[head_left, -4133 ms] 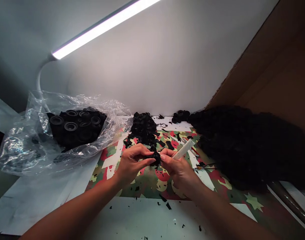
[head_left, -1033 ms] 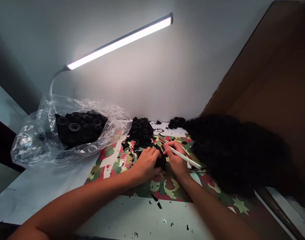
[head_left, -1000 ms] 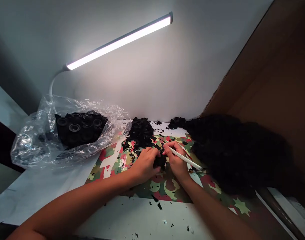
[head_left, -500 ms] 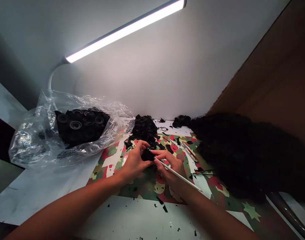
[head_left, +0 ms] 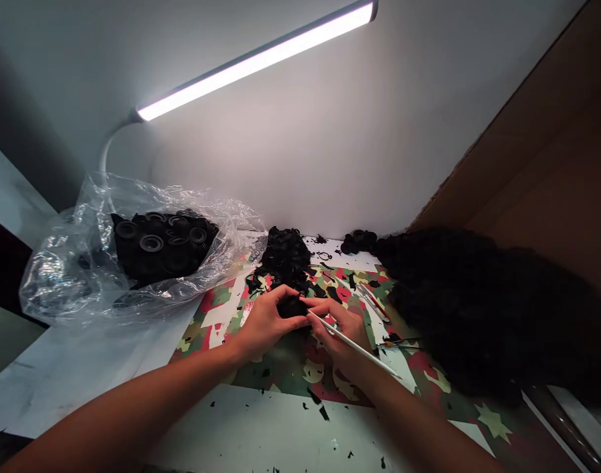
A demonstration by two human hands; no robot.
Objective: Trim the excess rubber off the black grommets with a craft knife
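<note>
"What is held in the clear plastic bag (head_left: 54, 276)?"

"Black ringed pieces (head_left: 151, 243) are heaped inside it and can be seen through its wide mouth. The bag is slumped at the left of the surface (head_left: 261, 427)."

"And by the brown cardboard (head_left: 541, 164) on the right?"

"A large dark heap (head_left: 477, 309) is piled up there; whether it is contained by the cardboard or only set before it cannot be told."

"Where is the small black piece (head_left: 291, 307) kept?"

"It is held over the patterned sheet (head_left: 251, 381), in front of the scrap pile (head_left: 286, 253). Around it the thumb and forefinger of the left hand (head_left: 263, 322) are curved in a pinch."

"How is the right hand (head_left: 342, 332) engaged?"

"A slim white tool (head_left: 354, 345) is pinched between its fingers, and the tip is brought to the piece's right edge; whether contact is made cannot be seen."
</note>
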